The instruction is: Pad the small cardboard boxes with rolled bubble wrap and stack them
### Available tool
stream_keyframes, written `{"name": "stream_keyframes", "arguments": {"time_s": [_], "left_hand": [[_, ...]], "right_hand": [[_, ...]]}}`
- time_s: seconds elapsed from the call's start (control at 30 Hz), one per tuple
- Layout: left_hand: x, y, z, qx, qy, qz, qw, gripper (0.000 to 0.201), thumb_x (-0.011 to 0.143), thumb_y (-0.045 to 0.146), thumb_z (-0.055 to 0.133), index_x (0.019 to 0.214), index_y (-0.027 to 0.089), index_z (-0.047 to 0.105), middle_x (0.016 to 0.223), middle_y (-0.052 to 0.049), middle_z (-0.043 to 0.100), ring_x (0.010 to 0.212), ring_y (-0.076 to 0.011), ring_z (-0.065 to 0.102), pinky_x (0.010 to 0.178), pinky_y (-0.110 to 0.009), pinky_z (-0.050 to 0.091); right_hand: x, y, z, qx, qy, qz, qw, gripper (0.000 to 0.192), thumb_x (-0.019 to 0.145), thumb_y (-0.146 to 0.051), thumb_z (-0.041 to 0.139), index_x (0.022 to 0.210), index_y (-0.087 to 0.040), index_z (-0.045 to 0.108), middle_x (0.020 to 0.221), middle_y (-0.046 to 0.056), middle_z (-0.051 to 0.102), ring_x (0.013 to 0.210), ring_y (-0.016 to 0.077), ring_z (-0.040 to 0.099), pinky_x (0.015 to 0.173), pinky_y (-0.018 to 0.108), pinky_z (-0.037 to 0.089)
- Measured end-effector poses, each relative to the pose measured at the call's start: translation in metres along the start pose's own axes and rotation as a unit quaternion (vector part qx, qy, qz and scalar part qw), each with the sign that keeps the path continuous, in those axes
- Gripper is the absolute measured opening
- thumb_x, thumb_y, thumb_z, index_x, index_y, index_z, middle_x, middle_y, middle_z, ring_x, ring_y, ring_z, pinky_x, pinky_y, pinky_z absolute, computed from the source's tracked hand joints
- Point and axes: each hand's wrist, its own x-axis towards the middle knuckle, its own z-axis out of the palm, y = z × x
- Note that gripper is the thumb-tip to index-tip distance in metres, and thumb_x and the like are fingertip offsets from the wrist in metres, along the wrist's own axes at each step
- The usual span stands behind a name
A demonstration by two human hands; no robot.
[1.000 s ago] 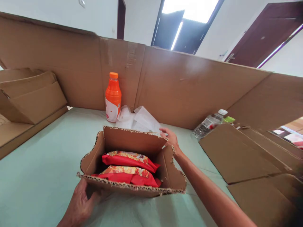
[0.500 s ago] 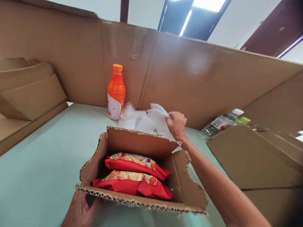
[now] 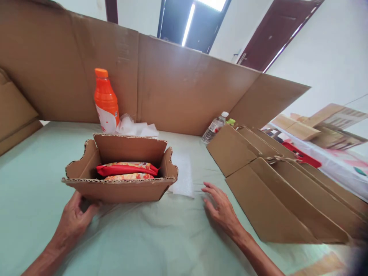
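Cardboard box [image 3: 119,180] sat on the tabletop [image 3: 161,230], long axis crosswise, my left hand [image 3: 73,218] touching its near-left corner, my right hand [image 3: 220,205] open, empty, right of it beside the white sheet [image 3: 181,176].

**Green-covered table, cardboard along its far edge**

Covered in a pale green cloth [image 3: 172,237], creased near the front. Near the middle left, an open box [image 3: 115,191] with red packets inside. Just right of it, a white foam sheet [image 3: 182,176] lying flat. Toward the far edge, an orange bottle [image 3: 106,101] upright beside crumpled plastic [image 3: 135,127], both against a standing cardboard wall [image 3: 178,84]. Farther right along that edge, a clear bottle [image 3: 214,127] on its side. Along the right edge, flattened cardboard [image 3: 267,184], overlapping.
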Motion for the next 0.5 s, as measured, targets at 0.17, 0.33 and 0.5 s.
{"name": "stream_keyframes", "arguments": {"time_s": [0.17, 0.33, 0.5], "left_hand": [[-0.002, -0.001, 0.001, 0.009, -0.010, 0.021, 1.000, 0.040, 0.066, 0.053, 0.065, 0.091, 0.022, 0.055, 0.076, 0.000, 0.064, 0.069, -0.0223, 0.058, 0.059, -0.032, 0.048], [-0.004, 0.005, 0.000, 0.019, -0.004, 0.039, 0.999, 0.038, 0.069, 0.050, 0.062, 0.092, 0.020, 0.056, 0.078, -0.001, 0.064, 0.074, -0.0239, 0.062, 0.062, -0.032, 0.049], [-0.021, 0.003, -0.009, 0.000, -0.052, 0.022, 0.998, 0.045, 0.072, 0.049, 0.064, 0.105, 0.019, 0.060, 0.094, -0.006, 0.072, 0.090, -0.0288, 0.069, 0.073, -0.035, 0.056]], "right_hand": [[0.025, -0.023, 0.014, 0.050, -0.016, -0.044, 0.998, 0.049, 0.084, -0.028, 0.062, 0.132, -0.022, 0.061, 0.145, 0.014, 0.058, 0.128, 0.0322, 0.058, 0.102, 0.051, 0.049], [0.048, -0.031, 0.036, 0.111, 0.060, 0.008, 0.992, 0.028, 0.088, -0.022, 0.052, 0.105, -0.023, 0.074, 0.120, 0.010, 0.074, 0.111, 0.0268, 0.068, 0.098, 0.048, 0.054], [0.019, -0.042, 0.007, 0.132, 0.097, 0.031, 0.986, 0.027, 0.096, -0.025, 0.048, 0.108, -0.023, 0.072, 0.111, 0.007, 0.077, 0.102, 0.0216, 0.072, 0.085, 0.036, 0.060]]}}
